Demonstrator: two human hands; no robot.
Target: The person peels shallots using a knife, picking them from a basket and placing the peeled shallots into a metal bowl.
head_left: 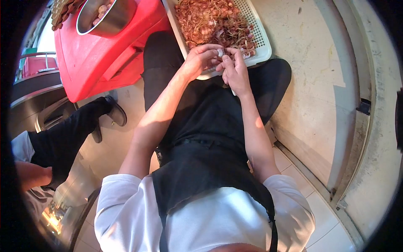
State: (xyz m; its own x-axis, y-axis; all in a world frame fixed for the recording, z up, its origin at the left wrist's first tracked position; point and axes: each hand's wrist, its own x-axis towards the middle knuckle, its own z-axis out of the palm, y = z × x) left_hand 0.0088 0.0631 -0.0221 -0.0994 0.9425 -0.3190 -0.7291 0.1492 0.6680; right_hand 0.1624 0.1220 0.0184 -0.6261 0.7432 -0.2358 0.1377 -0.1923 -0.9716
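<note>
Over the near edge of a white perforated basket (263, 52), my two hands are close together. My left hand (203, 59) has its fingers closed round a small pale bulb (220, 52), perhaps a shallot or garlic clove. My right hand (236, 72) is bent in beside it, fingers curled, with a thin whitish handle-like end (233, 92) showing below the palm; the rest of that item is hidden. Reddish-brown shallots with dry skins and roots (210, 21) fill the basket, which rests at my knees.
A metal bowl (98, 29) with several round bulbs stands on a red plastic stool or table (79, 54) at the upper left. Another person's dark-trousered leg (71, 130) reaches in from the left. A pale wall or door (310, 84) lies to the right.
</note>
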